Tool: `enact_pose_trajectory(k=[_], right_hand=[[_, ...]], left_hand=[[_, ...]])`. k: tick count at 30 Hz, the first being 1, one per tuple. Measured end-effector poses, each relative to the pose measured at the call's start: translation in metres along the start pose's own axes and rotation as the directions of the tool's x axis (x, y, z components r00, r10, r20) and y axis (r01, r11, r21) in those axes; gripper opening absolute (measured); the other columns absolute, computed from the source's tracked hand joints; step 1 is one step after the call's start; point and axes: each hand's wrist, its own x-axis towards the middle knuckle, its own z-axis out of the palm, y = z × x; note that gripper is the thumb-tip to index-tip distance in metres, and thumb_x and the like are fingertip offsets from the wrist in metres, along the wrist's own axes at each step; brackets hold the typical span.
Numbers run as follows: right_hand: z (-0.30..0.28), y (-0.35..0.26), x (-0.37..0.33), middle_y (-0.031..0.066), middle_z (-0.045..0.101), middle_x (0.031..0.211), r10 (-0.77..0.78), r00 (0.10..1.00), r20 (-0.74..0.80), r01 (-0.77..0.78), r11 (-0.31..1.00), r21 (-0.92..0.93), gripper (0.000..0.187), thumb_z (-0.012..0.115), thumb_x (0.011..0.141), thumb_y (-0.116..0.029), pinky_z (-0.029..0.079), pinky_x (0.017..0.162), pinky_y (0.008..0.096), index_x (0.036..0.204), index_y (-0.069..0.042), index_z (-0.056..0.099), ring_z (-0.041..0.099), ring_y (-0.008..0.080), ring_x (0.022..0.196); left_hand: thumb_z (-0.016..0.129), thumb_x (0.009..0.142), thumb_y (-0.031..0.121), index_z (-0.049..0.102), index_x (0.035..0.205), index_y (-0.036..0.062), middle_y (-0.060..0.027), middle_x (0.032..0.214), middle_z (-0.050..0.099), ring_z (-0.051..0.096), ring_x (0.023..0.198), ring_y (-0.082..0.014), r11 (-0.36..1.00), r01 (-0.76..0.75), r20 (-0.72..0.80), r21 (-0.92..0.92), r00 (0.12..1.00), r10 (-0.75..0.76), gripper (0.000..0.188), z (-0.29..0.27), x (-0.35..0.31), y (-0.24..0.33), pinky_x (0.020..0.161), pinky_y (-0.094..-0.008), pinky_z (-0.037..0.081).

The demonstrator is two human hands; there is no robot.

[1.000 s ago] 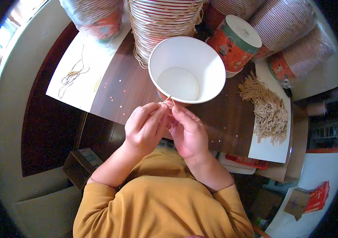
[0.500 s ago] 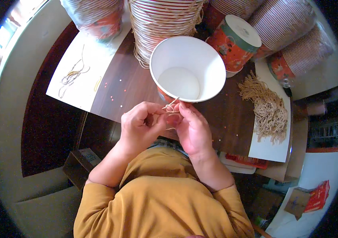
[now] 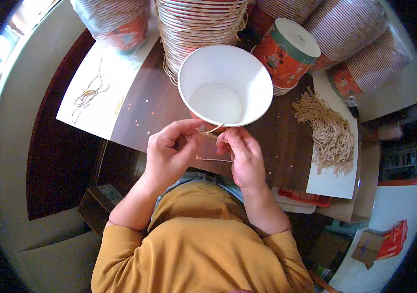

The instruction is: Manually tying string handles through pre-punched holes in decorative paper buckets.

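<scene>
A large paper bucket, white inside, stands tilted on the table with its mouth toward me. At its near rim a thin beige cord comes out of the wall and runs between my hands. My left hand is closed, thumb and forefinger pinching the cord. Closed as well, my right hand grips the cord just right of it. A loop crosses between the fingers close to the rim, and a length hangs below. Whether the crossing is a knot is too small to tell.
A tall stack of buckets draped with cords stands behind. An upside-down orange bucket and wrapped stacks fill the back right. A pile of beige cords lies on a white sheet at right; loose strings lie at left.
My hands have drawn slightly apart, pulling the cord out between them. The bucket has shifted a little to the left.
</scene>
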Motion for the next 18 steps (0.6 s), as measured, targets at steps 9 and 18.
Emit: enact_pose_trajectory(k=[9,18], right_hand=[[-0.014,-0.002,0.005,0.0033,0.057,0.077,0.150,0.956,0.254,-0.254,0.856,0.450,0.027,0.052,0.096,-0.032,0.044,0.061,0.0260,0.091,-0.007,0.059,0.053,0.0131,0.067],[-0.006,-0.007,-0.008,0.0039,0.055,0.084,-0.373,0.924,-0.084,0.328,0.886,-0.326,0.028,0.069,0.085,-0.020,0.039,0.058,0.0226,0.103,-0.004,0.055,0.044,0.0097,0.064]], left_hand=[[0.063,0.084,0.000,0.067,0.093,-0.0033,-0.0062,0.082,0.068,0.063,0.075,-0.0106,0.968,0.039,0.215,0.247,0.972,-0.094,0.010,-0.008,0.006,0.014,0.066,-0.0236,0.050],[0.066,0.088,0.013,0.065,0.090,-0.0016,-0.0016,0.078,0.065,0.058,0.070,-0.0067,0.957,0.265,0.300,-0.118,0.928,-0.220,0.014,-0.008,0.011,0.017,0.063,-0.0202,0.047]])
